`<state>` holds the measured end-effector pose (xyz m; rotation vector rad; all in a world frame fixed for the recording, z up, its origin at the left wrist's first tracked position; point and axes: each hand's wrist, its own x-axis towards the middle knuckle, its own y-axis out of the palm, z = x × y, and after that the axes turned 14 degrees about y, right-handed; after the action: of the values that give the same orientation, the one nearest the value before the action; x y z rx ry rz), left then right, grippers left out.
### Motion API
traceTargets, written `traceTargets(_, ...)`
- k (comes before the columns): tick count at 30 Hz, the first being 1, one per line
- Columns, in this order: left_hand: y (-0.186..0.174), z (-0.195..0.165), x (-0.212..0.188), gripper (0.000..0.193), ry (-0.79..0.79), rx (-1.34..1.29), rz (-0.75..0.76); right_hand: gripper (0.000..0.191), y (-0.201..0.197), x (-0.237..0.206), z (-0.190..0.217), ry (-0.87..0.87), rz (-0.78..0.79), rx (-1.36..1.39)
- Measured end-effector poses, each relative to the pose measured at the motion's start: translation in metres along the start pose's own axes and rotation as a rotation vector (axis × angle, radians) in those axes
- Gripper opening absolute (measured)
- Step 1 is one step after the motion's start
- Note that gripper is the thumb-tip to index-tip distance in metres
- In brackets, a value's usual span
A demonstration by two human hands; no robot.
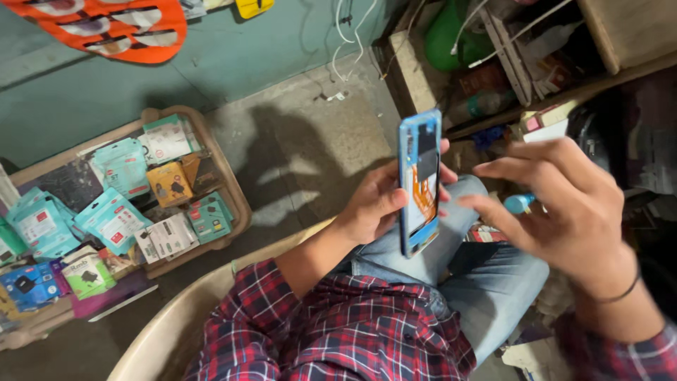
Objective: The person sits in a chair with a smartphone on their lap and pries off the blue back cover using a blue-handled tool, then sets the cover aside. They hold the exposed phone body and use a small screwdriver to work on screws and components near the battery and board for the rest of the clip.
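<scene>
My left hand (377,201) grips a blue smartphone (420,180) by its edges, held upright over my lap. The phone's back is off, showing dark parts and an orange ribbon inside. My right hand (564,201) hovers just to the right of the phone, fingers spread forward toward it. A small tool with a light blue handle (520,204) sits in that hand, between palm and fingers. I wear a red plaid shirt and blue jeans.
A shallow beige tray (236,190) on the floor at left holds several small teal, orange and white retail packets. A beige plastic chair (176,317) is under me. Cluttered wooden shelves (493,63) with cables stand at the upper right.
</scene>
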<state>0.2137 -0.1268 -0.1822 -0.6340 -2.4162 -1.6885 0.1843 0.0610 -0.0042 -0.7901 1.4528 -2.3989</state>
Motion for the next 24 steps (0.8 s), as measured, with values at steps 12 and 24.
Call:
traceTargets(12, 0.008, 0.006, -0.014, 0.071, -0.162, 0.027, 0.027, 0.034, -0.020, 0.072, -0.002, -0.576, 0.397, -0.332)
traceTargets(24, 0.020, -0.004, -0.017, 0.059, -0.227, 0.078, -0.009, 0.033, -0.011, 0.074, -0.001, -0.687, 0.540, -0.410)
